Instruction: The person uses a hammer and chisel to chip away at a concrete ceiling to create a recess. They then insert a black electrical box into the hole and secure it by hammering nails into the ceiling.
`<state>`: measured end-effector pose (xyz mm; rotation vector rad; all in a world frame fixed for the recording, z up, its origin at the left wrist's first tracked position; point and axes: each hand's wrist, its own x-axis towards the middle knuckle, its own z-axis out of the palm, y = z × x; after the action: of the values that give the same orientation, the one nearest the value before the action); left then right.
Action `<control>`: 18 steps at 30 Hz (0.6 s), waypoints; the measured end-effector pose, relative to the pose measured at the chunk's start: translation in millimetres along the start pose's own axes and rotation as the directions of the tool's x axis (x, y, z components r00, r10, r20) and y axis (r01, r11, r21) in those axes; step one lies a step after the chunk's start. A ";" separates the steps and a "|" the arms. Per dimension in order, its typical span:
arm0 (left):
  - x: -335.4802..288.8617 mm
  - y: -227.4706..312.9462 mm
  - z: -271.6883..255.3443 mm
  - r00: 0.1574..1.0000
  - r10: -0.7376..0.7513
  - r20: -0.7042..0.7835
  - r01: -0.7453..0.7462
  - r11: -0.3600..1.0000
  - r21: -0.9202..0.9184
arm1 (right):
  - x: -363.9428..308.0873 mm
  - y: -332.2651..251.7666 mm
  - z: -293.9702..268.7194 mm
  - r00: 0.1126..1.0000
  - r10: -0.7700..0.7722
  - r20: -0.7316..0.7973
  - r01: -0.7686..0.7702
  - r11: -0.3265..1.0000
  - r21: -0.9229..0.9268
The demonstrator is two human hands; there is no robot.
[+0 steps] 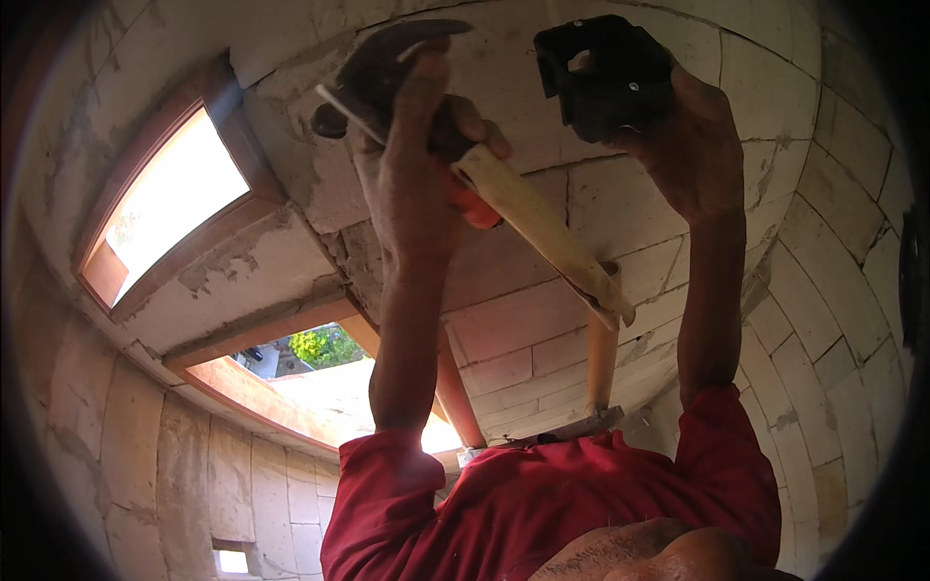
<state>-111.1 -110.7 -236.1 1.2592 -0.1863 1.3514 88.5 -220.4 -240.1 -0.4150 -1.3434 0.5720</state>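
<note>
My left hand (412,184) is raised and closed around a claw hammer (373,73), whose dark curved claw and round striking face stick out past my fingers. A thin pale rod (349,113) juts out beside the hammer head. From the same hand a long pale yellowish shaft (542,228) slants down to the right; I cannot tell whether it is the hammer's handle. Something orange (475,203) shows beneath my palm. My right hand (693,145), also raised, grips a black box-like piece (608,82) with a round opening and small screws. The two held things are apart.
A wall of pale blocks (639,213) with rough mortar joints stands close behind my hands. At the left are two wood-framed window openings (174,208) (291,373), bright outside. Brownish posts (601,363) (455,392) rise near my chest.
</note>
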 end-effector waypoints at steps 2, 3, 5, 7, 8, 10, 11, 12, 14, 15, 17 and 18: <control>2.3 5.7 -7.1 0.999 0.011 -0.040 -0.012 0.999 -0.037 | 1.2 4.4 3.4 0.999 -0.010 -0.035 0.009 0.999 -0.038; 2.0 9.6 -7.7 0.999 0.003 -0.043 -0.004 1.000 -0.010 | 2.3 5.1 3.4 0.999 -0.011 -0.033 0.009 0.998 -0.055; 2.0 11.2 -11.0 1.000 -0.007 -0.029 0.008 1.000 0.016 | 7.4 4.8 5.9 1.000 -0.009 -0.021 0.007 0.996 -0.091; 0.5 12.2 -11.6 0.999 -0.019 -0.025 0.021 0.998 0.053 | 9.2 4.3 1.8 1.000 0.002 -0.005 -0.002 0.995 -0.101; -1.7 11.8 -8.9 0.999 -0.026 -0.029 0.028 0.997 0.077 | 11.1 4.4 0.5 1.000 0.007 0.003 -0.007 0.994 -0.108; -3.5 8.5 -5.7 0.999 -0.032 -0.024 0.034 0.993 0.115 | 17.4 5.7 1.4 0.999 -0.031 -0.030 0.022 0.964 -0.266; -2.9 5.8 -4.9 0.999 -0.031 -0.017 0.033 0.991 0.130 | 21.3 6.0 1.9 0.998 -0.051 -0.045 0.033 0.939 -0.342; -1.7 3.5 -4.5 0.999 -0.031 -0.009 0.032 0.989 0.144 | 27.2 4.8 5.0 0.995 -0.061 -0.079 0.036 0.958 -0.285; 2.4 -0.3 -1.6 0.999 -0.035 0.030 0.031 0.991 0.128 | 43.2 -4.4 10.8 0.984 -0.080 -0.157 0.053 0.984 -0.172; 4.8 -1.7 0.7 0.998 -0.037 0.053 0.031 0.992 0.119 | 51.5 -17.7 -5.2 0.998 0.054 0.014 -0.050 0.978 -0.205; 10.0 -3.3 2.9 0.994 -0.030 0.100 0.017 0.991 0.133 | 60.8 -24.5 -12.8 0.997 0.078 0.027 -0.068 0.961 -0.268; 13.1 -4.4 4.2 0.992 -0.027 0.124 0.010 0.990 0.139 | 62.1 -27.9 -14.3 0.995 0.091 0.033 -0.077 0.951 -0.300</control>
<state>-101.4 -104.6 -227.3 1.4608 -0.1704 1.2871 114.3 -204.4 -177.5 -0.7122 -1.4681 0.4502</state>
